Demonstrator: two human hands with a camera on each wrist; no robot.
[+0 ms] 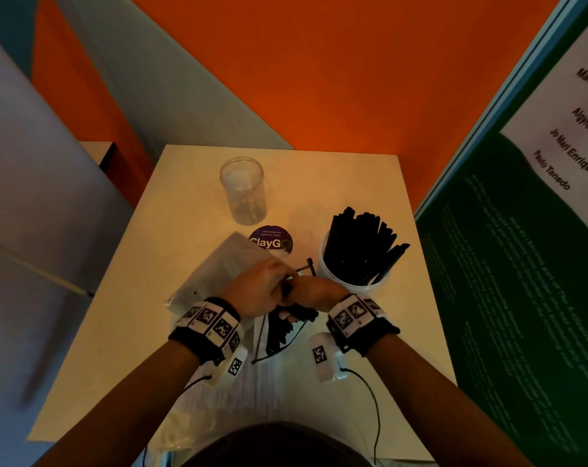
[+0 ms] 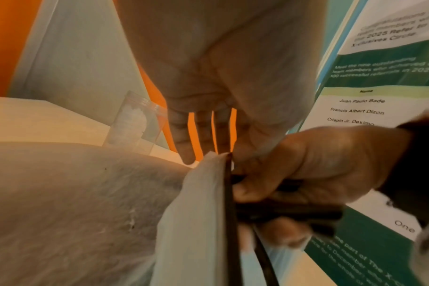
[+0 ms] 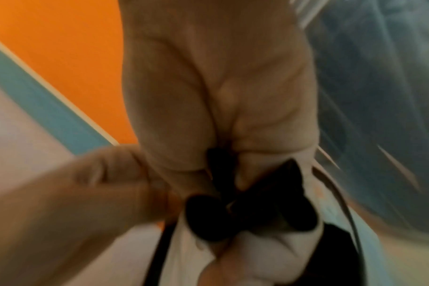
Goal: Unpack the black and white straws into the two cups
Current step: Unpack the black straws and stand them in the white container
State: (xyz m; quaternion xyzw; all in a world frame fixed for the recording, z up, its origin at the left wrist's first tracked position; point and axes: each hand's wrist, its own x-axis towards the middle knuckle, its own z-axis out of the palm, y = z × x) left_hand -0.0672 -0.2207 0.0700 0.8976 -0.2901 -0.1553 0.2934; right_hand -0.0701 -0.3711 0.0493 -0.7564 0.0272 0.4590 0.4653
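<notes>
A white cup (image 1: 323, 264) at the right holds several black straws (image 1: 360, 244). The clear cup (image 1: 243, 193) (image 2: 135, 123) stands empty at the back. My left hand (image 1: 258, 288) (image 2: 208, 125) pinches the top edge of an open straw bag (image 1: 264, 332) (image 2: 198, 212). My right hand (image 1: 314, 291) (image 2: 318, 164) (image 3: 220, 96) reaches into the bag's mouth, its fingers curled round a bunch of black straws (image 1: 285, 326) (image 2: 289, 211) (image 3: 252, 209). A packet of white straws (image 1: 215, 274) (image 2: 74, 193) lies under my left hand.
A round purple sticker (image 1: 270, 239) lies on the cream table (image 1: 370, 183) between the cups. Orange wall runs behind; a green poster board (image 1: 508, 264) stands close along the right edge. Wrist cables trail near the front edge.
</notes>
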